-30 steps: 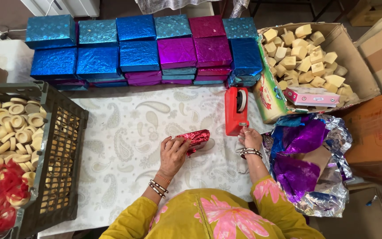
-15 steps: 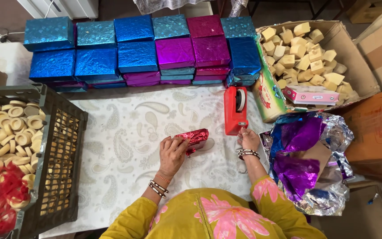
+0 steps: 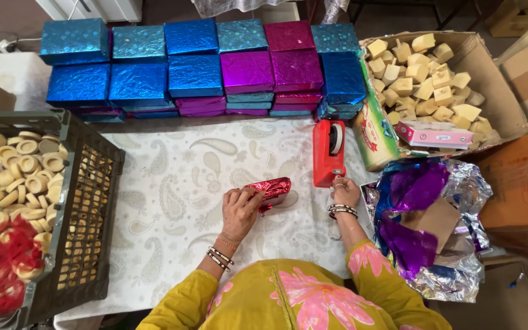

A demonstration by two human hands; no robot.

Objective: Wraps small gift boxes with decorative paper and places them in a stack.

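Note:
My left hand [image 3: 240, 211] presses down on a small packet wrapped in shiny red foil [image 3: 270, 189] that lies on the white paisley tablecloth [image 3: 172, 201]. My right hand [image 3: 344, 191] rests at the near end of a red tape dispenser [image 3: 329, 152], fingers touching its base. Whether a piece of tape is between those fingers is too small to tell. Both wrists wear bangles, and yellow flowered sleeves show at the bottom.
Stacked blue, teal and magenta foil-wrapped boxes [image 3: 203, 67] line the far side. A dark crate [image 3: 80, 201] of pale round pieces and red netting stands at left. At right are a carton of tan blocks [image 3: 423, 73] and loose purple and silver foil sheets [image 3: 429, 220].
My right hand has shifted slightly toward the base of the tape dispenser. The left hand and red packet stay where they were.

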